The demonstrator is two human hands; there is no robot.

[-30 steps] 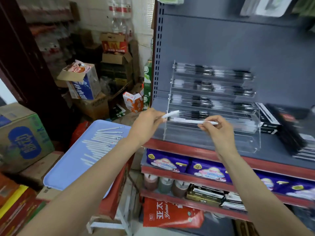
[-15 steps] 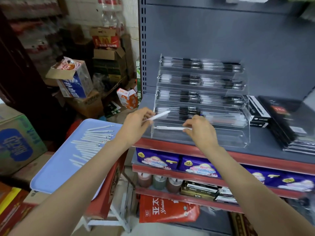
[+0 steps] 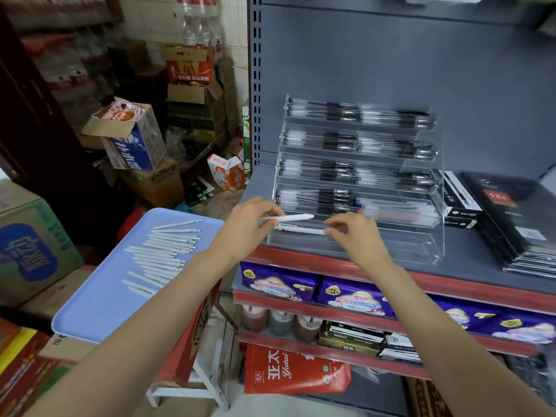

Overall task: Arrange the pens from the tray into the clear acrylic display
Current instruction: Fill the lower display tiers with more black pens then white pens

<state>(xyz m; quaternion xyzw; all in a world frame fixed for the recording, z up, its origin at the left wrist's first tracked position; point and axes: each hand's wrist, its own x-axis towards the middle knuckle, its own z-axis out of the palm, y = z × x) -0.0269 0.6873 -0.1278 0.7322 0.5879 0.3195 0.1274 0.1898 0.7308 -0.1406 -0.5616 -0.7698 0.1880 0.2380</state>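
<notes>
From the head camera, the left hand [image 3: 245, 228] grips a white pen [image 3: 290, 218], fingers curled round its rear end; the barrel juts out to the right of the fist, nearly level, with its tip pointing toward the right hand and ending just short of it. The right hand [image 3: 356, 236] pinches the right end of a second white pen [image 3: 301, 229] between thumb and fingertips, the other fingers loosely bent above. That second pen runs leftward from the pinch, lying just below the first pen and almost parallel to it, along the front of the lowest tier of the clear acrylic display [image 3: 421, 251]. Whether it already rests in the trough or hangs just above it I cannot tell.

Above both hands, the display's upper tiers hold rows of black-and-clear pens [image 3: 343, 142]. The display stands on a grey shelf [image 3: 469, 257] with a red front edge, directly beyond the knuckles.

Below and to the left of the left forearm sits a light blue tray [image 3: 99, 305], and on it a loose row of white pens [image 3: 162, 257], well apart from either hand. To the right of the right hand, past the display's side wall, lie stacked black notebooks [image 3: 517, 224].
</notes>
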